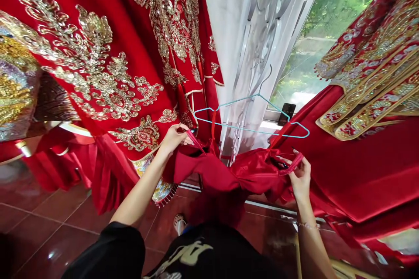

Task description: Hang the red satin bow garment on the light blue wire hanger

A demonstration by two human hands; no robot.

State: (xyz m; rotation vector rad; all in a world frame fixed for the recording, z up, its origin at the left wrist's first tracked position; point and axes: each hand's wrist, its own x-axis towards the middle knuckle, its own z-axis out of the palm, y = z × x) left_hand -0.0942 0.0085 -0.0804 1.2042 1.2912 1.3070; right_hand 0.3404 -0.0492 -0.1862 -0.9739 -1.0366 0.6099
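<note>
A plain red dress (209,170) hangs by thin straps from a light-blue wire hanger (248,128) in front of me. My left hand (176,138) pinches the left edge of its top, where a narrow strip stretches between the fingers and the cloth. On the other side my right hand (300,172) is closed on the right edge of the top, with a red band across its fingers. Between my hands the bodice is spread sideways, its satiny inner side partly showing. The hanger's metal hook rises beside a metal grille.
Red gowns with gold sequin embroidery (108,78) hang at the left; another embroidered red garment (376,69) is at the right. Behind the hanger are a white curtain (225,17) and a window (347,17). A dark phone (286,114) stands on the sill. The floor is red tile (49,231).
</note>
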